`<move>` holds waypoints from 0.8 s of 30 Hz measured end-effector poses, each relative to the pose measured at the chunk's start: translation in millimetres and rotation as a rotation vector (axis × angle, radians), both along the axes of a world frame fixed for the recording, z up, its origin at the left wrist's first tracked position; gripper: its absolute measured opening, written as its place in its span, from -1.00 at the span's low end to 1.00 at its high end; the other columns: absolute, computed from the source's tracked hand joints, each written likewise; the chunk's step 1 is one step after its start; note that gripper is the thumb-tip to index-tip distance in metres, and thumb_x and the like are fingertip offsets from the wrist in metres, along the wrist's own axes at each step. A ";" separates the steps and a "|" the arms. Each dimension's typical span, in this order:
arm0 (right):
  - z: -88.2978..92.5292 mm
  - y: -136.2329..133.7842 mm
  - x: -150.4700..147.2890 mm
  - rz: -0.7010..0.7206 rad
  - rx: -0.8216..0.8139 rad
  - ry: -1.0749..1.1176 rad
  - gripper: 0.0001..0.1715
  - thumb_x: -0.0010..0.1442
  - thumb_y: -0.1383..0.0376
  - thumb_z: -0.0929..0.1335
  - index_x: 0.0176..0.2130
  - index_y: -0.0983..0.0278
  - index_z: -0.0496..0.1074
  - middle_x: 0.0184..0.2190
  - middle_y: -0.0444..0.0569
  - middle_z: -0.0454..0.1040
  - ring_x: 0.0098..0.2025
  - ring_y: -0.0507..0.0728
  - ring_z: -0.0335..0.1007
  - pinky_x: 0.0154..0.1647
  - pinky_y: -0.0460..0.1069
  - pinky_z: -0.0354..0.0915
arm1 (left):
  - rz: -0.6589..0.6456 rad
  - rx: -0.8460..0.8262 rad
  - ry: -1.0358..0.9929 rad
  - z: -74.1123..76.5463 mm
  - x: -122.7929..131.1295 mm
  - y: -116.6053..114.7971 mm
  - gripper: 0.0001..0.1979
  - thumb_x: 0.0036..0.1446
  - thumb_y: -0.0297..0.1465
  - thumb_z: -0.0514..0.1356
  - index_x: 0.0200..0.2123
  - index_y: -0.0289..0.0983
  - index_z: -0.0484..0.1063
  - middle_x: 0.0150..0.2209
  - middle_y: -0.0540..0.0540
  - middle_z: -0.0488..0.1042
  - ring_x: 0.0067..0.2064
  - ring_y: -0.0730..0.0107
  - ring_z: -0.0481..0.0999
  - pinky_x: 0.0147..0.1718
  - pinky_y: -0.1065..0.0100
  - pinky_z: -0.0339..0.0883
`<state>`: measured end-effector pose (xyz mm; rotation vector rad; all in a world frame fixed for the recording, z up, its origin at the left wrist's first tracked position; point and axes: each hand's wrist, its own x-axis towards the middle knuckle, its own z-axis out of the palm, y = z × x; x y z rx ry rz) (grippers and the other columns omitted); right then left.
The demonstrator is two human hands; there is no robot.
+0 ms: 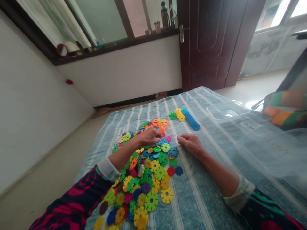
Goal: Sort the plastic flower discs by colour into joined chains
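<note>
My left hand (151, 136) hovers at the upper part of a big pile of notched plastic discs (160, 173) in green, yellow, blue, orange and red. Its fingers are curled closed, and whatever they may hold is hidden. To the right of the pile, my right hand (192, 143) is held over the striped sheet with thumb and fingers pinched together; I cannot make out anything between them. A pink disc (169, 138) lies between the two hands. Beyond them, sorted discs form a long blue row (192, 120), a short yellow row (179, 115) and a small green group (172, 115).
Everything lies on a striped blue sheet (192, 179) over a bed-like surface. Clear plastic containers (271, 150) stand at the right, with a clear lid or tray (227, 110) behind. A colourful bag (285, 108) is at the right edge. A dark red door (211, 41) stands beyond.
</note>
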<state>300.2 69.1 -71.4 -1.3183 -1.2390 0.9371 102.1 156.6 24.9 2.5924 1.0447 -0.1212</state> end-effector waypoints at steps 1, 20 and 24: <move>-0.3 -0.2 0.3 -0.005 -0.002 -0.007 -0.65 0.04 0.09 0.35 -0.54 0.29 0.53 -0.58 -0.09 0.50 -0.47 0.07 0.35 -0.40 -0.07 0.20 | -0.004 -0.025 0.002 0.2 -7.7 -8.2 -0.86 -0.04 -0.45 0.12 -0.58 -0.28 0.43 -0.58 0.06 0.34 -0.46 0.47 0.34 -0.43 0.46 0.16; 2.3 -5.0 2.4 -0.010 -0.024 -0.015 -0.63 -0.01 0.05 0.35 -0.55 0.30 0.52 -0.58 -0.10 0.49 -0.48 0.06 0.31 -0.39 -0.06 0.18 | -0.063 0.028 0.292 -8.4 -29.1 -71.5 -0.82 -0.07 -0.40 0.22 -0.31 -0.20 0.51 -0.34 -0.04 0.41 -0.26 0.30 0.41 -0.37 0.40 0.17; 0.7 -4.0 2.6 -0.015 -0.013 0.001 -0.62 -0.01 0.05 0.35 -0.56 0.29 0.51 -0.58 -0.09 0.49 -0.48 0.06 0.31 -0.39 -0.05 0.19 | -0.093 0.025 0.336 -7.1 -32.4 -71.6 -0.77 -0.07 -0.38 0.23 -0.25 -0.19 0.49 -0.29 -0.05 0.38 -0.22 0.27 0.41 -0.34 0.38 0.18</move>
